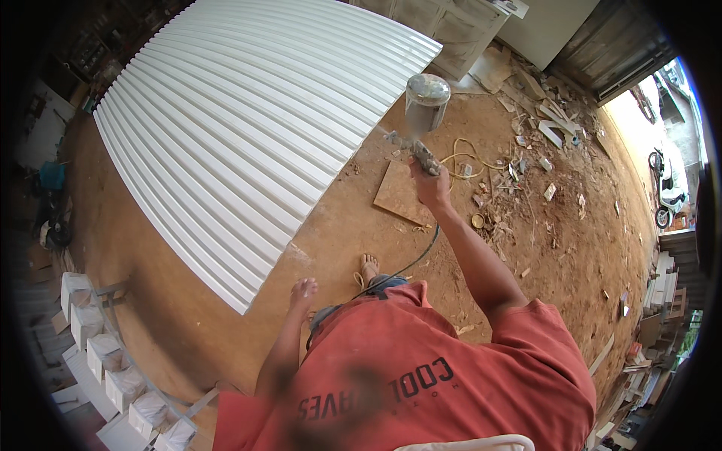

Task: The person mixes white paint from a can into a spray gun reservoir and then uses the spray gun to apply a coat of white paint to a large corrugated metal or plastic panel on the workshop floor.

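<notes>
My right hand (430, 189) is wrapped around the spray gun (426, 158) (its paint-spotted cup (426, 104) sits on top) near the right edge of the white ribbed panel (256, 120). My left hand (303, 292), fingers free and loosely curled, hangs near that panel's nearest corner.

A cluttered workshop with a brown, earthen-looking floor (594, 240), lit by daylight from the right.
Pale wood scraps (553, 134) and litter lie strewn across the floor's upper right, near a grubby off-white panelled cabinet (457, 34) and a dark brown wooden panel (611, 51); beyond a bright, wide opening (632, 128) stands a white motor scooter (671, 188); uneven stacks of pale timber (653, 334) line the lower right edge, and white box-shaped pieces (122, 387) form a row at lower left.
</notes>
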Action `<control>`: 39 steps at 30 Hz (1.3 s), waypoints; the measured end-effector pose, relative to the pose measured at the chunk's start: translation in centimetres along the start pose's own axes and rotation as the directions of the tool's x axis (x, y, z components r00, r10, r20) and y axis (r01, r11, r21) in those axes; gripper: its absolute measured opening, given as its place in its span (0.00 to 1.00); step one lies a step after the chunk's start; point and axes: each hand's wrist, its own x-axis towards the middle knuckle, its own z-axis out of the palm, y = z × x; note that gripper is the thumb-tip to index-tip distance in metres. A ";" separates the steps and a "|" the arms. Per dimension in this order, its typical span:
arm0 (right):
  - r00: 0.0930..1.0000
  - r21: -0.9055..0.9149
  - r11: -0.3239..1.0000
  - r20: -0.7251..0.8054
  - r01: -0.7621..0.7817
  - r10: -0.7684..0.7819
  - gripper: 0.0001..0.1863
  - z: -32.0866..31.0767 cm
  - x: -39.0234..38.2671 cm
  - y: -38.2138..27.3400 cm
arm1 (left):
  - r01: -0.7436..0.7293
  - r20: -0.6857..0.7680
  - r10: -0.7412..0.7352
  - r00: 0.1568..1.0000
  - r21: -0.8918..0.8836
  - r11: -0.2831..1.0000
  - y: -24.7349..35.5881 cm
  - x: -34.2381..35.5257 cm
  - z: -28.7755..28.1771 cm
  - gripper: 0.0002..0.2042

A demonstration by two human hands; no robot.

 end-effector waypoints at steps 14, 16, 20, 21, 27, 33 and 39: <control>0.935 -0.153 0.988 -0.354 -0.030 -0.026 0.20 -8.4 20.7 3.8 | -0.121 0.026 0.121 0.992 0.402 0.908 -16.5 -8.1 -4.4 0.14; 0.918 -0.193 0.980 -0.396 -0.051 -0.030 0.21 -9.2 22.9 3.8 | -0.043 -0.016 0.053 0.998 0.384 0.923 -14.1 -9.6 -2.6 0.14; 0.877 -0.208 0.976 -0.479 -0.062 -0.046 0.21 -10.0 25.3 3.9 | -0.312 0.164 0.285 0.945 0.718 0.622 -12.6 -9.8 -3.3 0.14; 0.868 -0.205 0.976 -0.495 -0.068 -0.044 0.21 -10.1 25.5 3.9 | -0.467 0.317 0.396 0.862 0.801 0.375 -12.4 -9.6 -3.4 0.14; 0.945 -0.166 0.983 -0.326 -0.078 0.020 0.19 -9.6 21.8 5.0 | 0.337 -0.088 -0.327 0.941 0.154 0.929 -9.5 -8.0 -2.0 0.15; 0.991 -0.102 0.986 -0.023 -0.130 0.129 0.17 -8.4 12.2 1.9 | 0.293 -0.044 -0.290 0.956 0.223 0.930 -7.3 -6.2 -1.2 0.17; 0.950 -0.053 0.990 0.279 -0.128 0.138 0.15 -9.7 9.5 1.6 | 0.437 -0.118 -0.433 0.894 0.015 0.899 -5.1 -4.8 -0.2 0.16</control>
